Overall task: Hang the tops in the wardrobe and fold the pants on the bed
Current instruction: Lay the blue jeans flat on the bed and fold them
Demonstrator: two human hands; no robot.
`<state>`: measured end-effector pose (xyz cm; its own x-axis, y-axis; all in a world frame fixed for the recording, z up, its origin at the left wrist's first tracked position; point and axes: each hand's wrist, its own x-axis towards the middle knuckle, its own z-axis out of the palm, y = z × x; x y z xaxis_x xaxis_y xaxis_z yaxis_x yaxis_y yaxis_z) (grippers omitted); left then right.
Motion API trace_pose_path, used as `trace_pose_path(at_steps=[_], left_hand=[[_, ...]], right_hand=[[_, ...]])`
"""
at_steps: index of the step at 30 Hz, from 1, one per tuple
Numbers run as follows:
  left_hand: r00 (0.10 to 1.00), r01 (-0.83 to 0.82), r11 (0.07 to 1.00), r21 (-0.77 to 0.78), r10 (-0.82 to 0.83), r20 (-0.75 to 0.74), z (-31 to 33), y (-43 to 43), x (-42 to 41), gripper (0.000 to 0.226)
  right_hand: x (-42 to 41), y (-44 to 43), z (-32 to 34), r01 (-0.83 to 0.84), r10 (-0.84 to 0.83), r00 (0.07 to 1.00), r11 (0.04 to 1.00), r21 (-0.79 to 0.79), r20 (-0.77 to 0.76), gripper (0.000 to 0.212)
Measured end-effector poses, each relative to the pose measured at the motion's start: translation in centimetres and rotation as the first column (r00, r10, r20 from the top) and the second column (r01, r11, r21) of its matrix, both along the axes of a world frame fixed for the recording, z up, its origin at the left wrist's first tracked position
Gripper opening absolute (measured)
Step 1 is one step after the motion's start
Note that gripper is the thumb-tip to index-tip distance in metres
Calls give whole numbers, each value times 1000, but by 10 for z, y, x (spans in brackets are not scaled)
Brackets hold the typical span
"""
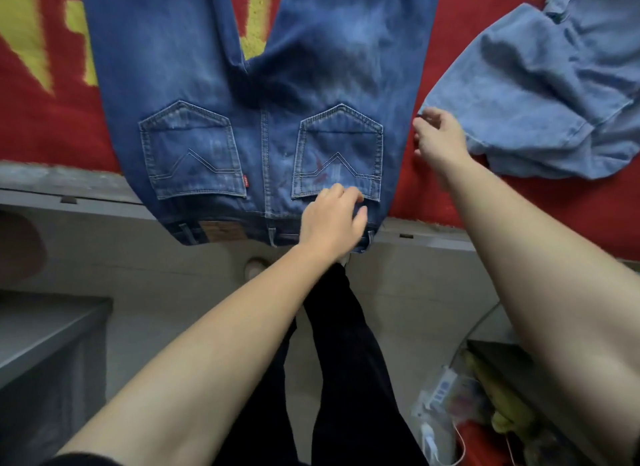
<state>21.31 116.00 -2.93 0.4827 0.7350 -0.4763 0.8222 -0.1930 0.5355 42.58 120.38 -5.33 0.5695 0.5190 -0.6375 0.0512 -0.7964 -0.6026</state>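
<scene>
Dark blue jeans (263, 84) lie flat on the bed, back pockets up, with the waistband hanging over the near bed edge. My left hand (332, 219) rests on the waistband below the right back pocket, fingers curled into the denim. A light blue denim garment (540, 94) lies crumpled at the right of the bed. My right hand (438, 138) pinches this garment's near left corner between thumb and fingers.
The bed carries a red blanket with yellow patterns (45, 112). Its grey frame edge (69, 188) runs across the view. My black-trousered legs (346, 361) stand on the pale floor. A grey surface (41, 330) is at the left; bags and clutter (485, 396) sit at the lower right.
</scene>
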Motion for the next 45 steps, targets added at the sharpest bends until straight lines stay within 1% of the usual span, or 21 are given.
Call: trace_pose_path(at_steps=[3,5,7,9,10,12,15,18,20,22,24,25,28,29,30,31,34,37,40,43,45], left_hand=[[977,-23,999,26,27,-213,-13,-5,36,56],[957,-7,998,64,26,-290,-19,-4,50,65],[947,48,995,92,-16,-321,-23,-2,59,58],[948,113,987,119,-71,-310,-24,0,65,39],[953,130,984,124,-90,-289,-22,-1,67,31],[970,117,988,99,-92,-224,-17,-7,69,23],[982,80,997,-7,-80,-172,-13,-8,68,20],[984,41,994,-104,-58,-168,-10,1,60,20],[992,3,984,-181,-25,-122,-6,4,51,16],[997,-72,961,-266,61,-50,-1,9,37,12],[981,-166,907,-386,191,25,7,18,19,14],[964,-201,863,-464,257,60,12,24,9,14],[902,-224,684,-694,415,118,31,49,-25,14],[887,-219,648,-729,444,128,36,58,-39,15],[882,-217,638,-739,453,132,41,67,-54,13],[879,-227,642,-732,458,129,46,76,-71,9],[865,-301,673,-676,491,104,57,96,-128,16],[821,-417,670,-614,568,62,53,108,-190,10],[769,-559,678,-477,639,7,32,114,-245,5],[737,-662,689,-296,670,-88,8,117,-285,12],[731,-682,702,-203,665,-154,-8,121,-305,13]], right_hand=[[10,21,-16,69,-67,997,996,49,-39,38],[12,30,-16,83,-81,996,995,58,-35,37],[18,33,-18,39,-36,997,998,48,-64,26],[26,34,-19,-34,39,995,998,49,-95,8],[31,34,-20,-52,55,995,998,47,-81,4],[39,32,-19,-31,33,998,999,34,-57,8],[40,28,-18,26,-26,999,1000,-7,-47,11],[32,34,-12,-7,5,998,1000,-29,-60,9],[28,39,-4,-22,21,995,1000,-8,-99,6],[21,45,6,-71,75,992,996,51,-97,19],[9,54,19,-91,100,993,984,151,-59,27],[3,59,24,-87,101,993,975,204,-56,32],[-26,75,44,-98,123,991,933,347,-49,43],[-41,83,48,-109,136,990,919,379,-45,43],[-55,92,50,-122,155,987,906,405,-50,44],[-71,102,52,-138,172,984,896,423,-42,46],[-128,130,58,-199,208,978,878,436,29,54],[-193,157,68,-331,305,944,841,427,130,50],[-258,178,59,-499,440,867,771,396,235,51],[-320,195,45,-631,579,775,697,340,253,54],[-352,206,34,-688,637,726,668,284,261,56]])
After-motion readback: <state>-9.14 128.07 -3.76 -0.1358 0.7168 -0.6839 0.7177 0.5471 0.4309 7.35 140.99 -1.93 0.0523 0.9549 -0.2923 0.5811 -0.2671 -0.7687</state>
